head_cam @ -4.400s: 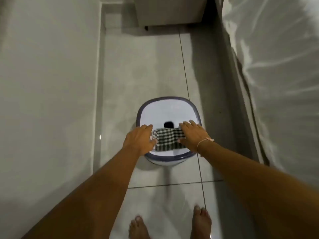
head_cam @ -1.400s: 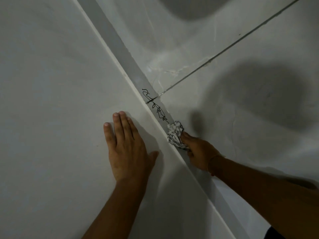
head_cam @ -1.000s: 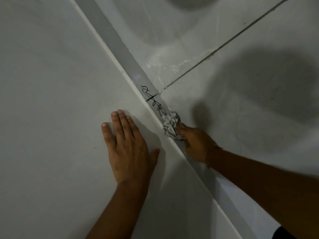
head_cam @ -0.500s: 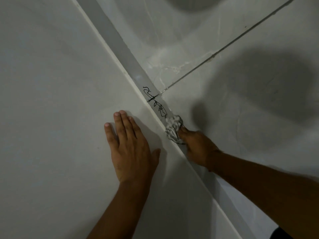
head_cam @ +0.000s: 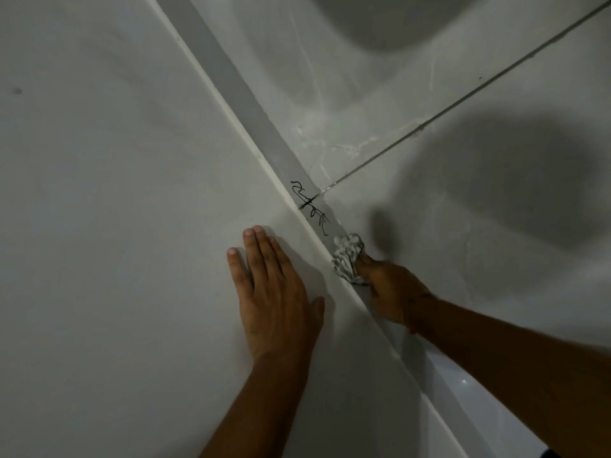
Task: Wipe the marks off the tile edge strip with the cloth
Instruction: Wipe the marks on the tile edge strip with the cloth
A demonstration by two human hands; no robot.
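Observation:
A grey tile edge strip [head_cam: 238, 90] runs diagonally from the upper left to the lower right, between the wall and the floor. Black scribbled marks [head_cam: 309, 206] sit on it near a floor grout joint. My right hand [head_cam: 393, 292] is closed around a bunched checked cloth [head_cam: 347, 257], which is pressed onto the strip just below the marks. My left hand [head_cam: 274, 292] lies flat on the wall with its fingers together, a short way left of the strip.
The pale wall [head_cam: 115, 226] fills the left half of the view. Grey marbled floor tiles [head_cam: 463, 242] with a dark grout line [head_cam: 463, 104] lie to the right. Shadows fall across the floor.
The cloth in my right hand rubbed up the strip towards the marks, then slid back down a little. My left hand has stayed flat on the wall.

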